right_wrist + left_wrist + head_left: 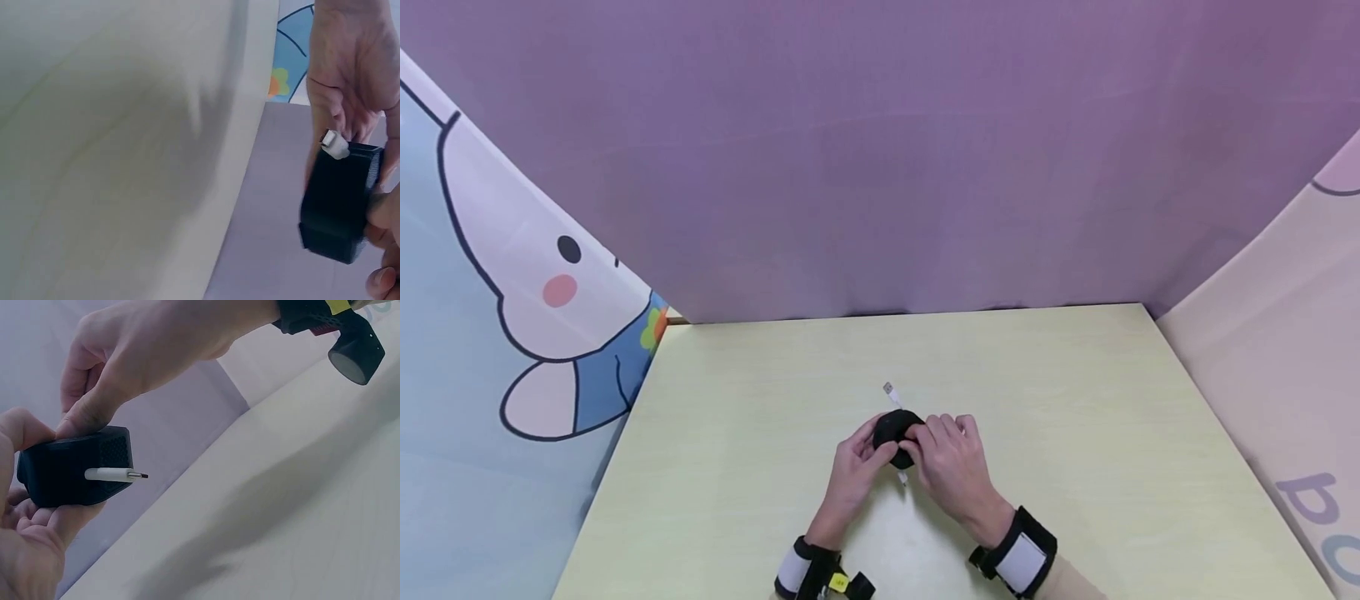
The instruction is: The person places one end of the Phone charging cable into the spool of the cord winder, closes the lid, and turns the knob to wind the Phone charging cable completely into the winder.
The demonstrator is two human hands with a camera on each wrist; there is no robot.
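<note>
A round black cable winder (892,427) is held up over the table, in front of me. From its far side sticks a white USB plug (891,392); a slim white plug with a metal tip (112,475) comes out of the near side. My left hand (850,475) grips the winder from the left, thumb along its near edge and fingers behind. My right hand (953,467) pinches it from the right between thumb and curled fingers, at its top face. In the right wrist view the winder (337,203) appears edge-on, partly covered by my right fingers.
Below is a pale wooden table (760,392), on which my hands cast shadows. A purple cloth wall (880,167) rises behind its far edge. Printed cloth panels (482,483) flank the table. Both wrists wear black straps (1021,554).
</note>
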